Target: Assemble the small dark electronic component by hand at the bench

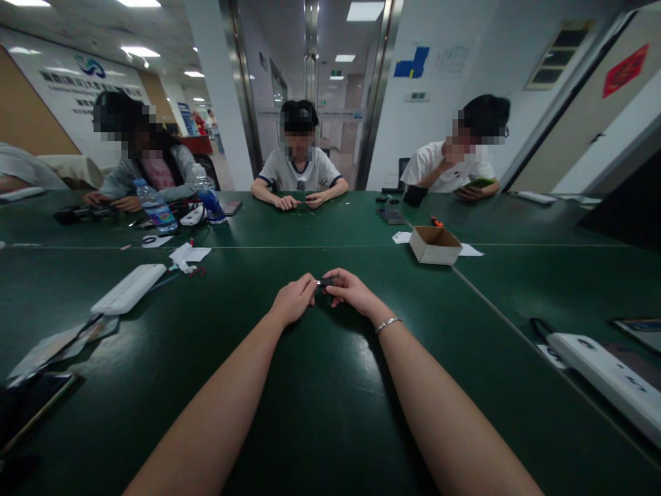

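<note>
My left hand and my right hand meet over the middle of the dark green table. Both are closed in a pinch on a small dark part held between their fingertips, just above the tabletop. What the part is cannot be made out. A thin silver bracelet circles my right wrist. Both forearms stretch forward from the near edge.
An open cardboard box stands ahead to the right, a white power strip lies left, another white strip right. Water bottles and paper scraps lie far left. Three people sit along the far side.
</note>
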Motion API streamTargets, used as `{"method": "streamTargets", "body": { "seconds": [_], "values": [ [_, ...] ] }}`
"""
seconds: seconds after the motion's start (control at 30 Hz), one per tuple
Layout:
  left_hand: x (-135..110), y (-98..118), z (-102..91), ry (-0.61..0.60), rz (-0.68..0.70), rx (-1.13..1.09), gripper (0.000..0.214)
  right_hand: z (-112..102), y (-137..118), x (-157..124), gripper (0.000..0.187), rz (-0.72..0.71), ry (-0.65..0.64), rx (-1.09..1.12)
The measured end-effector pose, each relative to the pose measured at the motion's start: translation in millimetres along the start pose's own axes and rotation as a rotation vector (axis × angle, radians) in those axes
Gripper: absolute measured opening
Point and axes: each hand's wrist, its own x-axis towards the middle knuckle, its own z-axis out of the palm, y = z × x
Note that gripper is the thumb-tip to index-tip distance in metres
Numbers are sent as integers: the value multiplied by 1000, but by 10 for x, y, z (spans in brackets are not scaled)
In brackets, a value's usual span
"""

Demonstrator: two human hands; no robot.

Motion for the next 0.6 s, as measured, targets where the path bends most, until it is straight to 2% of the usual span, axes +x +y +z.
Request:
{"method": "streamTargets", "body": {
  "seconds": [0.13,0.23,0.33,0.43,0.5,0.6],
  "values": [
    [12,-26,16,18,-22,-30,47,23,18,11,35,-8,-4,-59],
    [14,-38,7,68,-30,-60,53,100,26,16,28,-27,36,-190],
    [6,-39,-17,110,-33,-57,57,225,5,3,19,-138,101,-491],
    [-7,-25,-42,92,1,6,55,355,-26,-17,17,-293,153,-775],
    [-13,-12,-54,49,22,46,53,420,-31,-25,15,-330,188,-826],
    [-19,5,-66,-12,23,61,54,473,-1,-24,11,-273,228,-746]
  ]
}}
